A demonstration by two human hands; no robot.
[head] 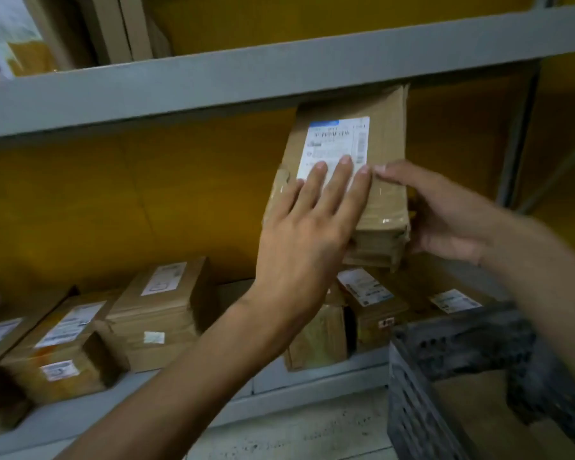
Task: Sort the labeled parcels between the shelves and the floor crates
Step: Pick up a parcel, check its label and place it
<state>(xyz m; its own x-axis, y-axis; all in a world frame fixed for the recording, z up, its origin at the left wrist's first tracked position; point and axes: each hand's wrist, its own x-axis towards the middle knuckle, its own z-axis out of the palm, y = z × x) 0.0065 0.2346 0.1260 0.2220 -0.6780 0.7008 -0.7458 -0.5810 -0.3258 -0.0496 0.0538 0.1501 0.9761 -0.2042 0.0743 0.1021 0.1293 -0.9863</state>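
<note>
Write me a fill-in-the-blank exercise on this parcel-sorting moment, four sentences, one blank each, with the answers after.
1. The left hand lies flat with straight fingers on the held parcel's white ____.
2. The right hand has its grip on the parcel's ____ side.
3. The wall behind the grey shelf is ____.
4. The dark perforated crate stands at the lower ____ of the view.

Answers: label; right; yellow; right
</note>
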